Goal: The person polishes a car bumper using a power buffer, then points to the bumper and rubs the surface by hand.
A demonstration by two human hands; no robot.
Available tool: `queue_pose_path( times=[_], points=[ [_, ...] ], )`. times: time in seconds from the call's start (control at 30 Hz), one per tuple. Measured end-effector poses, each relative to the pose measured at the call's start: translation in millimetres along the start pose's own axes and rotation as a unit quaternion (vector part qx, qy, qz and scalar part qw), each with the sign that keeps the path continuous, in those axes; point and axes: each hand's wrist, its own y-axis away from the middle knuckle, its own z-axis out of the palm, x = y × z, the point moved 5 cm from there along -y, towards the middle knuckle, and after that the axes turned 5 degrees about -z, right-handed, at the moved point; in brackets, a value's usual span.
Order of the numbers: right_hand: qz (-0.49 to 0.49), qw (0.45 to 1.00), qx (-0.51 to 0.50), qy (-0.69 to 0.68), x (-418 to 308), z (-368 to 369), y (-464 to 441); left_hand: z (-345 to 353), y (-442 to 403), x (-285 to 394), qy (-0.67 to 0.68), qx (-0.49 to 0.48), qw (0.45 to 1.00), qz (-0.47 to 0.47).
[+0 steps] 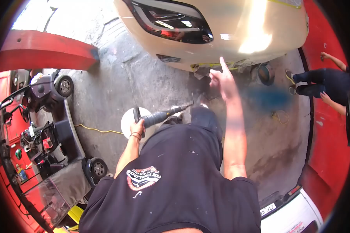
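Observation:
My left hand (137,127) is wrapped round the head end of a polisher (157,116), by my left leg. The tool has a grey-black body, a black loop handle and a large round white pad (129,118). My right hand (224,82) is raised in front of me with nothing in it. Its index finger points at the cream car bumper (221,50), while the other fingers are partly bent. From this view the fingertip overlaps the bumper's lower edge; contact cannot be judged. A dark tail light (175,21) sits in the car's body.
A yellow cord (99,130) runs across the concrete floor (112,83). An open buggy (50,143) stands left, near a red beam (46,50). Another person (319,83) stands at the right by the red wall (330,147). A bucket (265,73) and a white vehicle (295,213) are also there.

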Motion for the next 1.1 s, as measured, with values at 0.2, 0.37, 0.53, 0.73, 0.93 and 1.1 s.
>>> queue_pose_path(
  times=[0.2,0.37,0.53,0.73,0.93,1.1],
  points=[
    [-0.028,0.999,-0.02,-0.026,-12.1,9.9,50.8,-2.0,65.2,-64.1,-0.05,0.01,0.998,0.036],
    [-0.034,0.998,-0.039,-0.044,-17.4,-19.5,98.8,17.2,105.8,-106.6,-0.182,0.069,0.98,0.032],
    [-0.044,0.995,-0.049,-0.069,-14.8,-55.7,136.4,40.9,124.3,-129.5,-0.197,0.04,0.979,0.017],
    [-0.064,0.987,-0.069,-0.129,-27.5,-76.4,158.9,49.5,152.2,-118.1,-0.281,0.088,0.954,0.058],
    [-0.073,0.98,-0.096,-0.158,-31.2,-80.2,166.5,41.6,158.6,-121.8,-0.301,0.122,0.946,0.017],
    [-0.075,0.977,-0.114,-0.162,-30.7,-83.5,167.6,40.3,152.4,-127.8,-0.314,0.161,0.936,0.009]
  ],
)
